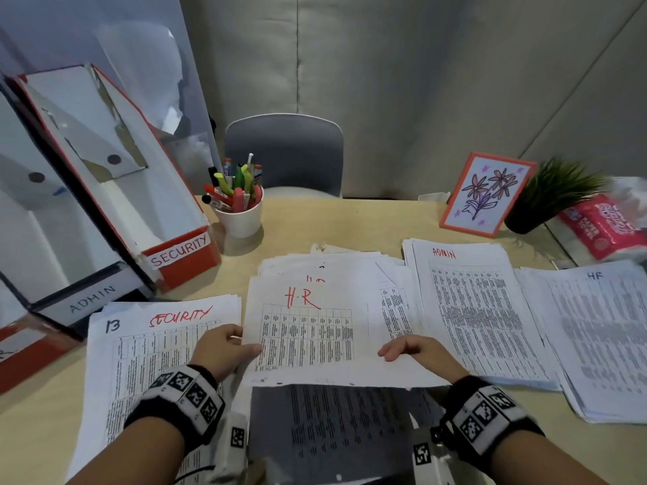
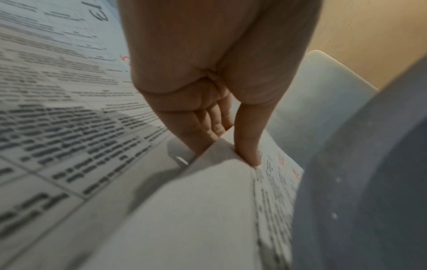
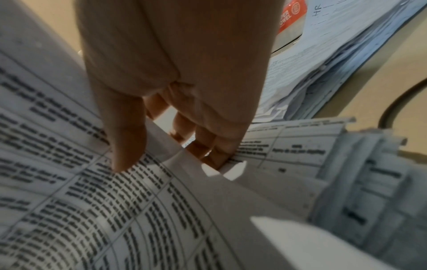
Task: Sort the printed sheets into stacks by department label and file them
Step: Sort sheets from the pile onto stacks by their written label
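- Card boxes (image 1: 105, 190), red-edged and labelled SECURITY and ADMIN, stand far left and look empty: filing not begun, I judge.
- SECURITY stack (image 1: 154, 344) lies flat on the table (image 1: 315, 225).
- HR sheet (image 1: 308, 330), thin and limp, is lifted over the middle pile; left hand (image 1: 220, 348) and right hand (image 1: 413, 348) pinch its side edges.
- ADMIN stack (image 1: 479, 309) and HR stack (image 1: 595, 337) lie right (edges ragged); the sheet belongs on the latter.

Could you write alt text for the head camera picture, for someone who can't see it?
Two hands, left hand and right hand, lift a printed sheet marked H.R over a desk with stacks labelled SECURITY, ADMIN and HR. File boxes stand left.
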Demonstrator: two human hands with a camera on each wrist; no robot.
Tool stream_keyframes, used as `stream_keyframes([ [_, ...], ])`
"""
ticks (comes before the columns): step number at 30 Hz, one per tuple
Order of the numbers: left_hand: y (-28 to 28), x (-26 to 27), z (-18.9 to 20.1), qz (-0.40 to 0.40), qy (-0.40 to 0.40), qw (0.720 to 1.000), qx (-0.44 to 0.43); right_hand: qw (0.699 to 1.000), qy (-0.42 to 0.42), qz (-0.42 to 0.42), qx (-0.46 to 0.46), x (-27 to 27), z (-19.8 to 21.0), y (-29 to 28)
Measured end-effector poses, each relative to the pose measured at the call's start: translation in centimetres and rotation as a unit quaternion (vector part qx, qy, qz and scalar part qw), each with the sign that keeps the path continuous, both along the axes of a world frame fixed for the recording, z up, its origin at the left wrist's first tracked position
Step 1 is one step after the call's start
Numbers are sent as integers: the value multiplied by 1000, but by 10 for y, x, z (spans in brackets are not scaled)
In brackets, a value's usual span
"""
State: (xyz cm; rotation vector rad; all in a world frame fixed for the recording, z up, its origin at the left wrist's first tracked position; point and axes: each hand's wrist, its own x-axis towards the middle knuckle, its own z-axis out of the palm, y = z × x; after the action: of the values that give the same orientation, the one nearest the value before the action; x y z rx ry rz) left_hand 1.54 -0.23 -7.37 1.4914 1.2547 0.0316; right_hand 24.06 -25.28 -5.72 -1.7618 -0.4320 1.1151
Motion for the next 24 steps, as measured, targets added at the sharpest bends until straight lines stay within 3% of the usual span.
stream_keyframes([
  [6,0,-2,6,-4,-37,995,-97,998,-2,-38,-41,-7,-3,5],
  [13,4,-16,5,-39,-51,991,-118,995,-43,-39,-78,-15,0,10],
  [20,2,-21,13,-138,-27,985,-100,993,-46,-5,-108,-21,11,20],
  [24,5,-21,19,-202,-34,970,-134,991,-59,4,-122,-21,16,24],
])
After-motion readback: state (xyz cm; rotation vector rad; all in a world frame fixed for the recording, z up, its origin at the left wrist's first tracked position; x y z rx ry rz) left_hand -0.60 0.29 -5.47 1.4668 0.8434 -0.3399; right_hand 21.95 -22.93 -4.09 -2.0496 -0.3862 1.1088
